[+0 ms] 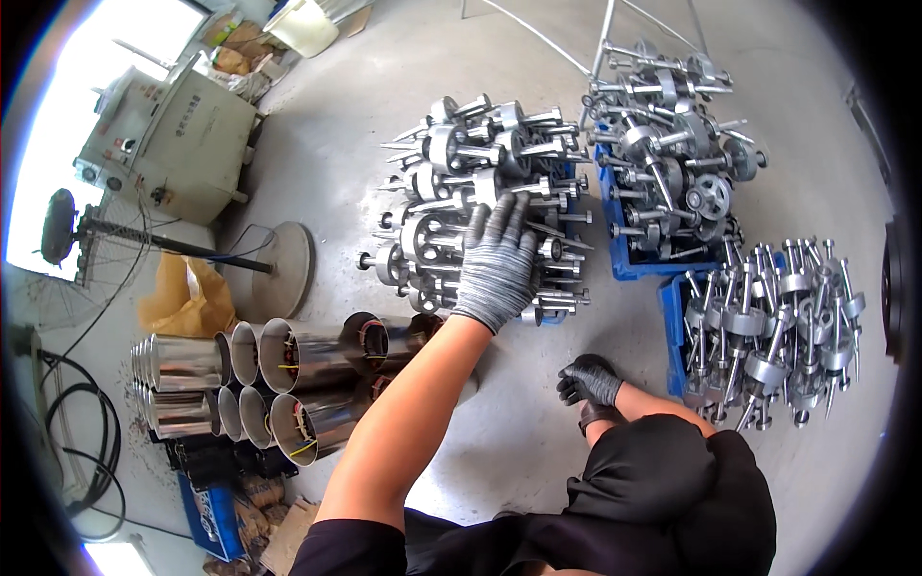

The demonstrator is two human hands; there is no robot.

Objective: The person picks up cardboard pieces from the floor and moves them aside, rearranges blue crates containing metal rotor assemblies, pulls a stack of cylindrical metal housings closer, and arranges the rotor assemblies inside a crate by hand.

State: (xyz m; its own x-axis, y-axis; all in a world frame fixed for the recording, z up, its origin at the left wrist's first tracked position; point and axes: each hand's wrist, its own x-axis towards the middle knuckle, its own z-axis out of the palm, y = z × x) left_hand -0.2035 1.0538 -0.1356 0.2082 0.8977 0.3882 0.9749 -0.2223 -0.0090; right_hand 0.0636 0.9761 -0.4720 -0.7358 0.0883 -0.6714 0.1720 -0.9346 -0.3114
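My left hand (497, 267), in a grey striped knit glove, reaches over a pile of shiny metal shafts with thick rings (445, 149). Its fingers are stretched out and lie over the near part of the pile; whether they press on a particular shaft cannot be made out. My right hand (589, 381), in a dark grey glove, hangs low beside my bent knee (653, 470). Its fingers are loosely bent and somewhat apart, with nothing visible in them.
Blue crates (619, 230) at the right carry more ringed shafts (768, 331). Steel cylinders (331, 350) with wires inside lie stacked at the left. Behind them stand a fan on a round base (290, 271) and a pale machine cabinet (197, 144). A white bucket (303, 27) is at the back.
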